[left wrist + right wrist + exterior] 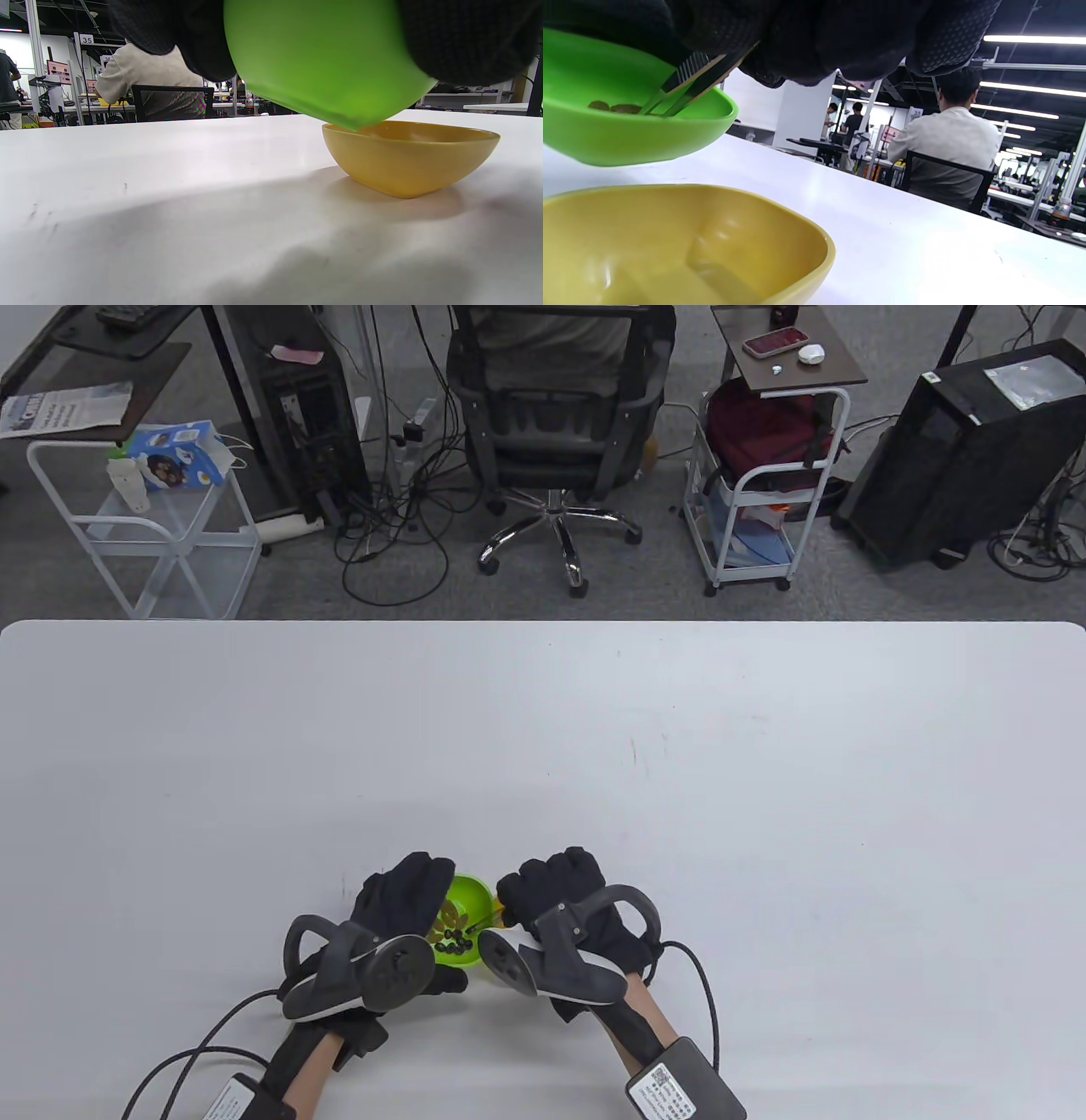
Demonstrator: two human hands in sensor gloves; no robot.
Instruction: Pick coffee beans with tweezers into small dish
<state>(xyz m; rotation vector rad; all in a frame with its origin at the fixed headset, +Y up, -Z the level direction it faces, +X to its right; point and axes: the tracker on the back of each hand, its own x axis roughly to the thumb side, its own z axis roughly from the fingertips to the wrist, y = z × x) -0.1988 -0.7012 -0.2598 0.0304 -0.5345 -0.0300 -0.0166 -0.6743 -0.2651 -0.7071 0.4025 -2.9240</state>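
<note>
left hand [399, 899]: grips green bowl [465, 899], lifted and tilted | right hand [560, 891]: pinches tweezers [683, 87], tips down among coffee beans [454, 940] | yellow dish [683, 237]: on bench [764, 780] just under right hand (nearer one), seemingly empty

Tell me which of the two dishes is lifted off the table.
The green dish: the left hand holds it tilted above the table, while the yellow dish sits flat on it.

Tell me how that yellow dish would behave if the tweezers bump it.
The yellow dish looks like thin plastic, so probably light and apt to slide on the smooth table. Its rounded underside narrows to a small base, so it may rock or tip.
</note>
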